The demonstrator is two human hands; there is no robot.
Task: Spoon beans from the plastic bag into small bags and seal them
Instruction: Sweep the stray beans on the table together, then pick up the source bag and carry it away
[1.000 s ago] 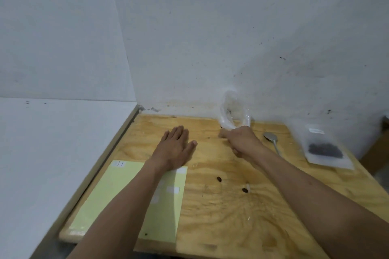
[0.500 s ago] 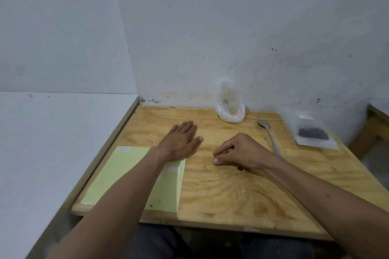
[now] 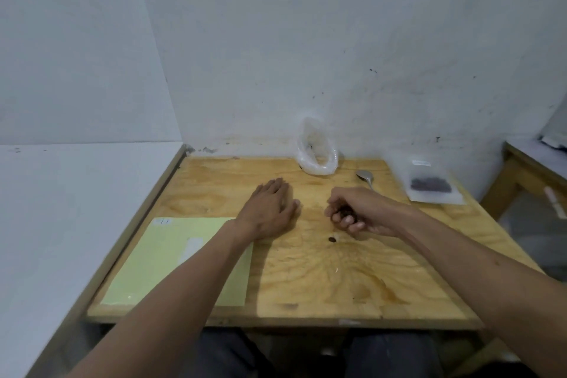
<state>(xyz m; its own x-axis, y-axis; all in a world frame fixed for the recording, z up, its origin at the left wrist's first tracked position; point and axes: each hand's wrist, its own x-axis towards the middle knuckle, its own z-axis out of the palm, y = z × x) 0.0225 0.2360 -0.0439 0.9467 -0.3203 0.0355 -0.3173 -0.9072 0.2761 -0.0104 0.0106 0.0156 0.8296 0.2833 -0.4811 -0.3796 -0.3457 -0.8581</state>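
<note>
The clear plastic bag [image 3: 317,152] stands against the wall at the back of the wooden table [image 3: 399,270]. A small sealed bag [image 3: 431,186] with dark beans lies at the back right, and a metal spoon [image 3: 365,176] rests between the two bags. My left hand [image 3: 270,209] lies flat on the table, holding nothing. My right hand [image 3: 352,212] rests mid-table with its fingers curled around something dark, apparently a bean. One loose bean [image 3: 331,239] lies on the wood just in front of that hand.
A pale green sheet [image 3: 184,258] with white tape patches covers the table's front left. A white surface [image 3: 61,209] adjoins the table on the left. Another wooden table [image 3: 527,169] stands to the right. The wall runs close behind.
My right hand left the plastic bag, drew back to mid-table over the two loose beans and curled its fingers; only one bean now lies on the wood. The left hand stayed flat.
</note>
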